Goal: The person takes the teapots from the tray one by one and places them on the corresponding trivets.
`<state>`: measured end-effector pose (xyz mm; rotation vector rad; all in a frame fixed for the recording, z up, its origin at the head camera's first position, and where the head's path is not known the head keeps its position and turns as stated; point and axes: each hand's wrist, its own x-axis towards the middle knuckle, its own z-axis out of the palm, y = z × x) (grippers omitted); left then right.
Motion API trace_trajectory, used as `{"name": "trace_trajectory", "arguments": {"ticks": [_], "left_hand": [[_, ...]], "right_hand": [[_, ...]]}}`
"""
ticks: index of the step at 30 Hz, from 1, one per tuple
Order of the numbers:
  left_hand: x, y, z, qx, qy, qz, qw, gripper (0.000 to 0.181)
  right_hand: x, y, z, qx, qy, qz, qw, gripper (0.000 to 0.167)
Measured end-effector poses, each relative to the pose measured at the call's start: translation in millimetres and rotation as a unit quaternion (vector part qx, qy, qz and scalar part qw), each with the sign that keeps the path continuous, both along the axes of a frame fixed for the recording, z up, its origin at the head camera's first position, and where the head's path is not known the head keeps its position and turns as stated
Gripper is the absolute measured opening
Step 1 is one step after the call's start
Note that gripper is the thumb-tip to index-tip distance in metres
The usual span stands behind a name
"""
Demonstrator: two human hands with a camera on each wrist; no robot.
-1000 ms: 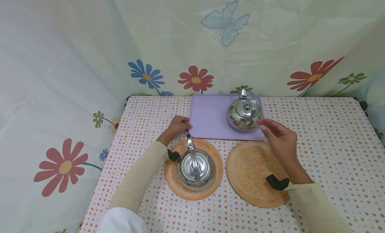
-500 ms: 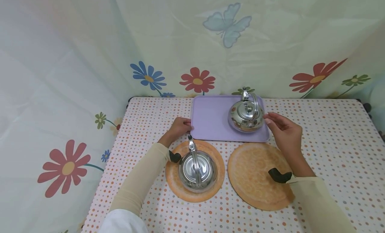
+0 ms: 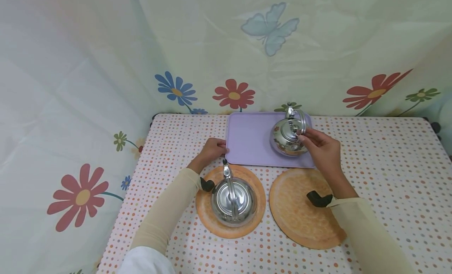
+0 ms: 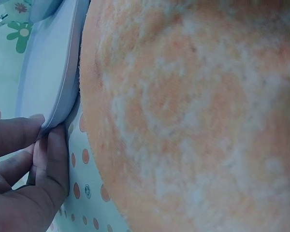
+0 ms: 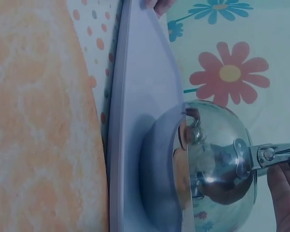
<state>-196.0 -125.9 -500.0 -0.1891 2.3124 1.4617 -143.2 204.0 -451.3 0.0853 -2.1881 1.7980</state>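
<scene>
The left hand (image 3: 213, 149) pinches the left edge of the lilac tray (image 3: 248, 138); in the left wrist view its thumb lies on the rim (image 4: 63, 106) with fingers beneath. On the tray's right part stands a shiny steel kettle (image 3: 284, 142), spout toward the back. The right hand (image 3: 325, 154) has thumb and fingers around the rear part of this kettle's handle; in the right wrist view the fingers (image 5: 282, 195) show beside the handle (image 5: 280, 153), partly out of frame. A second steel kettle (image 3: 226, 213) stands upright in front of the left hand, untouched.
The second kettle sits on a round orange mat (image 3: 206, 223). Another round mat (image 3: 296, 211) lies under the right wrist, in front of the tray. Dotted cloth (image 3: 388, 160) covers the table, and a flowered curtain (image 3: 197, 42) hangs behind and at the left.
From beside the kettle on the tray, the right hand has moved left, and its fingers are now at the handle. The left hand keeps its hold on the tray edge.
</scene>
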Motion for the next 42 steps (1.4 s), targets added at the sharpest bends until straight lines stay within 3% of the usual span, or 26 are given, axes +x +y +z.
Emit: {"name": "trace_trajectory", "arguments": {"ticks": [5, 16, 26, 42], "left_hand": [[1.0, 1.1, 2.6, 0.005, 0.005, 0.001, 1.0, 0.039], [3.0, 1.9, 4.7, 0.005, -0.004, 0.006, 1.0, 0.037], [2.6, 2.6, 3.3, 0.004, -0.006, 0.01, 0.9999, 0.036], [1.4, 1.8, 2.9, 0.003, -0.008, 0.005, 0.9999, 0.037]], "right_hand": [[-2.6, -1.8, 1.6, -0.029, -0.002, 0.019, 0.9994, 0.031], [3.4, -10.0, 23.1, 0.014, 0.007, 0.035, 0.9993, 0.027], [-7.3, 0.2, 1.4, 0.011, -0.04, 0.072, 0.9965, 0.032], [-6.5, 4.8, 2.4, 0.023, -0.04, 0.092, 0.9947, 0.03]]}}
